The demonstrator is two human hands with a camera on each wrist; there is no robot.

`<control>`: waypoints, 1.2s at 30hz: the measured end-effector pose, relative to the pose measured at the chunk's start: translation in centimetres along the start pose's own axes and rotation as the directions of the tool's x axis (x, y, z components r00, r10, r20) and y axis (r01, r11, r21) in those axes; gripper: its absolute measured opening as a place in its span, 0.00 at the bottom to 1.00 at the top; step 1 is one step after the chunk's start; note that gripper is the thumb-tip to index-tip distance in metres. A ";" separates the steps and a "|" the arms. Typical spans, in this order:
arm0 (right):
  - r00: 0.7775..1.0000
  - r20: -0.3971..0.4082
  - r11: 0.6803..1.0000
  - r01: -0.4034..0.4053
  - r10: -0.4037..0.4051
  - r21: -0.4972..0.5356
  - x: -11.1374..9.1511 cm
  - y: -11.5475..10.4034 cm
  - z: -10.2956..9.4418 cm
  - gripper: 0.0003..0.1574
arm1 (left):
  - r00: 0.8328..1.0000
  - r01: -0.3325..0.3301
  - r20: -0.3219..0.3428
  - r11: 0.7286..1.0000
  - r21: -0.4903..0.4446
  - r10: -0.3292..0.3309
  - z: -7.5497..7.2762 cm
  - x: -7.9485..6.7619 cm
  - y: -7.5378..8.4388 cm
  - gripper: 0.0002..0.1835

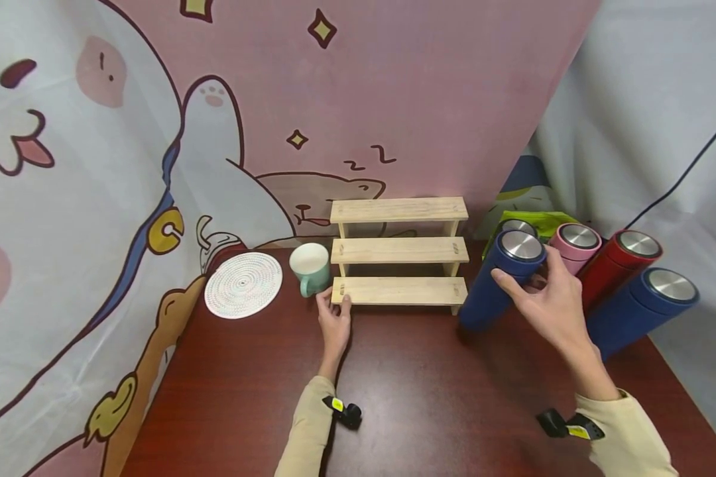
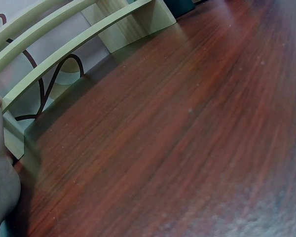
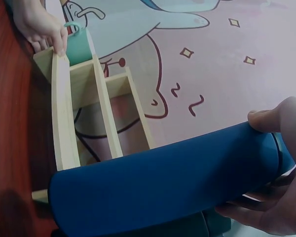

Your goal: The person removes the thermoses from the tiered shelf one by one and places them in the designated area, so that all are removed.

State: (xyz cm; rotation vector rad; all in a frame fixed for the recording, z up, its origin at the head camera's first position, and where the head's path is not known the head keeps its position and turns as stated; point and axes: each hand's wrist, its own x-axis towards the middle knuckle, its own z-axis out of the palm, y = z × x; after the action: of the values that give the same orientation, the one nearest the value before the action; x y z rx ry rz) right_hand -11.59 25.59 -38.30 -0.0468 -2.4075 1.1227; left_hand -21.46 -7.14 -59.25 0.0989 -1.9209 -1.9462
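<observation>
My right hand (image 1: 551,301) grips a blue thermos bottle (image 1: 485,291) near its steel-topped lid, thumb on one side and fingers round the other. The bottle leans slightly and stands just right of a three-tier wooden shelf (image 1: 400,291). In the right wrist view the bottle's blue body (image 3: 163,182) overlaps the near end of the shelf. My left hand (image 1: 334,324) pinches the left end of the lowest tier, thumb on top of the board. Just behind that hand is a green mug (image 1: 311,268) with a white inside, its handle toward me.
On the right stand a pink bottle (image 1: 575,248), a red bottle (image 1: 617,262) and another blue bottle (image 1: 638,318). One more steel-lidded bottle (image 1: 518,226) is partly hidden behind the held one. A round woven mat (image 1: 243,285) lies at the left, by the cartoon cloth (image 1: 441,99).
</observation>
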 end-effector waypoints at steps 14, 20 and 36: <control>0.989 -0.118 0.993 -0.102 0.094 -0.062 -1.1 3.4 -3.3 0.46 | 1.000 -0.007 0.030 1.000 -0.005 0.007 -0.3 -1.0 3.5 0.22; 0.981 -0.122 0.982 -0.164 0.152 -0.090 -1.6 4.8 -4.3 0.48 | 1.000 -0.003 0.028 1.000 -0.004 0.003 -0.2 -1.1 3.6 0.23; 0.929 -0.165 0.925 -0.355 0.333 -0.135 -2.2 8.2 -4.6 0.49 | 0.999 -0.008 0.031 1.000 -0.010 0.008 -0.2 -1.0 3.8 0.22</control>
State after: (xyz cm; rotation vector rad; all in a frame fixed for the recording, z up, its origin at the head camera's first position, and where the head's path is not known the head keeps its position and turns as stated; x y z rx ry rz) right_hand -8.97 33.74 -42.67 -0.6062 -2.4158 1.0241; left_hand -19.55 -6.90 -55.80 0.0585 -1.9279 -1.9631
